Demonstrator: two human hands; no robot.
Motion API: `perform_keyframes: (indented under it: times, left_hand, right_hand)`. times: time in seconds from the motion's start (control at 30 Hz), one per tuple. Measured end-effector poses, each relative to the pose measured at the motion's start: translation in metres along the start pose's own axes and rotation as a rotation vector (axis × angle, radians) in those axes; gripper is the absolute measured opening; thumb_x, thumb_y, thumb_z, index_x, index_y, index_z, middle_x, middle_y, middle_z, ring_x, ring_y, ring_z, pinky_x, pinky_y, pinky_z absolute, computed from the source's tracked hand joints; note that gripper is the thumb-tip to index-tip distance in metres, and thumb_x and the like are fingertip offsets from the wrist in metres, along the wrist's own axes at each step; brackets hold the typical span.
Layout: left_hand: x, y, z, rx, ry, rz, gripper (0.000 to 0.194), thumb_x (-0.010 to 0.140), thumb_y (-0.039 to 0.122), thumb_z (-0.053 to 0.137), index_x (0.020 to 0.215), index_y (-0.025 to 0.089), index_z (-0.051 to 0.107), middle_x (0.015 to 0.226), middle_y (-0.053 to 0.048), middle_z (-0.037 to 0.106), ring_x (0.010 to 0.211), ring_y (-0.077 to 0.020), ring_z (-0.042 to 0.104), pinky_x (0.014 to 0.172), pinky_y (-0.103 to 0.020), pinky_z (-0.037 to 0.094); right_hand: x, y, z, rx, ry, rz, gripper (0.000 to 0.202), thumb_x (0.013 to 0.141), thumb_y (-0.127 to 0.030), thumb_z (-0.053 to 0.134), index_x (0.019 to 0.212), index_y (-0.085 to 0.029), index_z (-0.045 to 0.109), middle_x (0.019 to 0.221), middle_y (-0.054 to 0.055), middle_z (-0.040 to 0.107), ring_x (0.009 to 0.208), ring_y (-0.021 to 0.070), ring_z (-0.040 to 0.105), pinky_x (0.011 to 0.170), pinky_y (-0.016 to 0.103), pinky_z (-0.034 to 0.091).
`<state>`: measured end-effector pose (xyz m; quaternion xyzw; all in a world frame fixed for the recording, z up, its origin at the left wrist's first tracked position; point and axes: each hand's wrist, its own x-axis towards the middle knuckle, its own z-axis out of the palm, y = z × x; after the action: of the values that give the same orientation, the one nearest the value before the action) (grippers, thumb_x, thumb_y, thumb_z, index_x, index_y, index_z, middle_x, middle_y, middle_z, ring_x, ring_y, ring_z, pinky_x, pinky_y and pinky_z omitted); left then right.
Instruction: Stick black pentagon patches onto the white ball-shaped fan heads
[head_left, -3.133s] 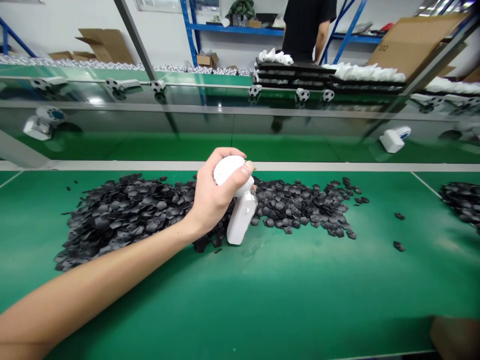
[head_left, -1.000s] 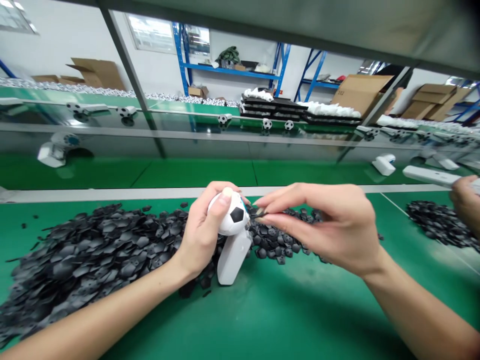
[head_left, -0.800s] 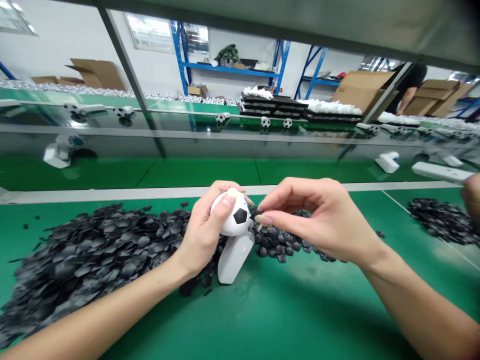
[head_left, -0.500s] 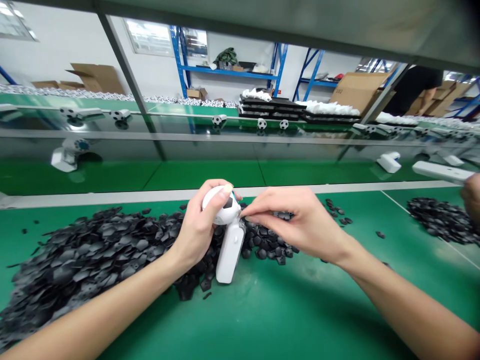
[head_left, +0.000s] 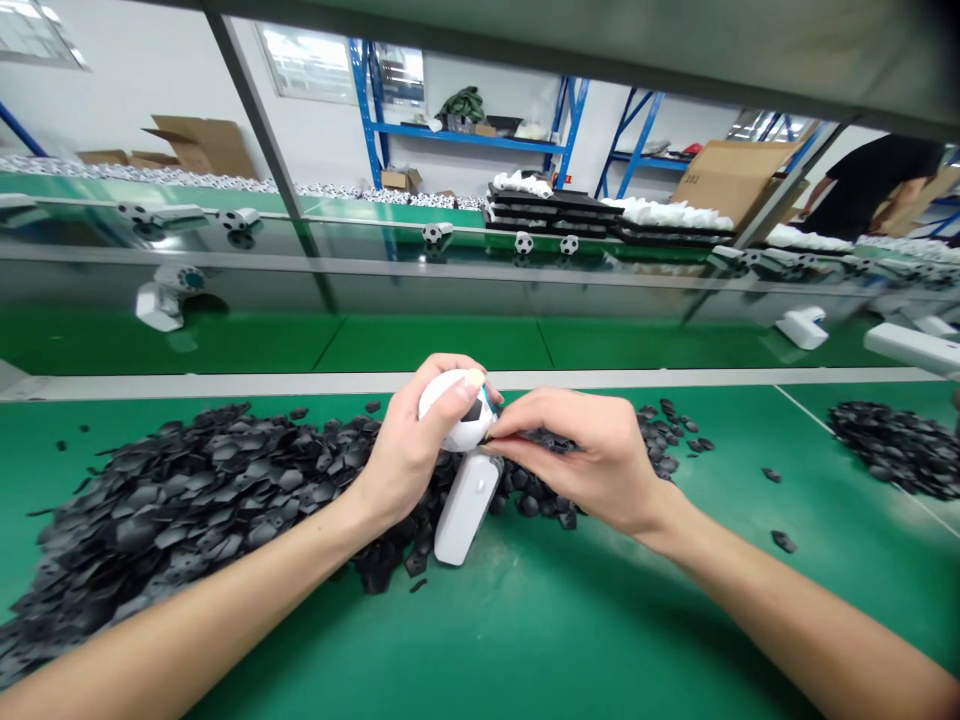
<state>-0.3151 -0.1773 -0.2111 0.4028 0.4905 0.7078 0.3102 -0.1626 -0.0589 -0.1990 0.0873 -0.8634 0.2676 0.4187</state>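
A white device with a round soccer-ball head (head_left: 459,432) and a long flat handle (head_left: 466,510) is tilted over the green work surface. Wrapped round the ball is my left hand (head_left: 420,430), its thumb pressed on the top beside a black patch. The thumb and fingers of my right hand (head_left: 581,450) are pinched together against the ball's right side, near the joint with the handle. Whatever lies between those fingertips is hidden. Below and beside both hands spreads a pile of black pentagon-like plastic pieces (head_left: 202,490).
More black pieces form a heap (head_left: 892,445) at the right. A conveyor belt (head_left: 435,340) runs behind a white edge strip, carrying white devices (head_left: 161,305). Soccer-ball devices line a ledge (head_left: 435,233) beyond. Black trays (head_left: 551,212) and a person (head_left: 870,190) are farther back.
My right fingertips have come closer in against the ball. Both hands and the device appear slightly farther right. The device on the belt's left has also shifted right in view.
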Motion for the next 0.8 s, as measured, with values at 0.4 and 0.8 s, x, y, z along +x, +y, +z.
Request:
perform_keyframes:
  times: [0.4,0.8]
  left_hand:
    - [-0.008,-0.002,-0.001,0.106,-0.022,0.0,0.038,0.091,0.059,0.081,0.104,0.025,0.071,0.093,-0.001,0.069,0.076,-0.017,0.061,0.064,-0.025,0.049]
    - [-0.007,0.003,-0.001,0.153,-0.067,0.007,0.036,0.089,0.058,0.083,0.099,0.025,0.072,0.09,-0.001,0.069,0.075,-0.0167,0.06,0.064,-0.026,0.048]
  right_hand:
    - [0.003,-0.022,-0.007,0.054,0.006,0.308,0.028,0.088,-0.027,0.091,0.087,-0.019,0.064,0.081,-0.002,0.076,0.066,0.0114,0.072,0.064,0.018,0.061]
    - [-0.006,0.002,0.002,-0.558,-0.027,-0.184,0.042,0.111,-0.05,0.058,0.084,-0.019,0.06,0.072,-0.001,0.071,0.063,0.0103,0.067,0.059,0.025,0.042]
